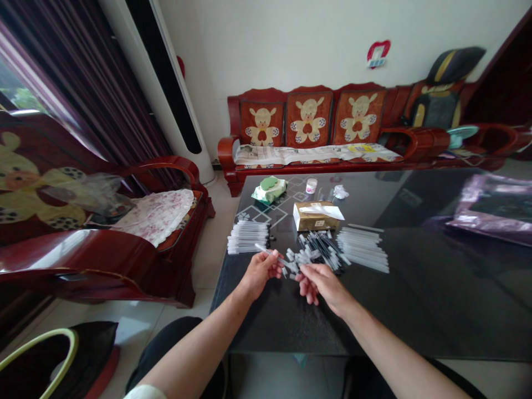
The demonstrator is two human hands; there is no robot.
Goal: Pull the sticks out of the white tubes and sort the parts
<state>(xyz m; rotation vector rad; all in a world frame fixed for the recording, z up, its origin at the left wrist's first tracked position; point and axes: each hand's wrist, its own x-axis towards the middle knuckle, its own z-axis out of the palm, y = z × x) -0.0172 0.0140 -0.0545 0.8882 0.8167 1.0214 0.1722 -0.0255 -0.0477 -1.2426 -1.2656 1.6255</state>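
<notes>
My left hand pinches a slim pen with a whitish, see-through barrel, tilted so one end points up and left. Close beside it, my right hand has thumb and fingers pressed together at the edge of a pile of small clear pen caps; what it grips, if anything, is too small to make out. Behind the right hand lie dark pen refills in a loose heap. Frosted empty pen barrels are laid in a row to the right. At left, several pens lie stacked side by side.
A tissue box stands behind the refills. Farther back on the black table are a green wipes pack, a small white cup and a crumpled tissue. A purple plastic package lies at the right.
</notes>
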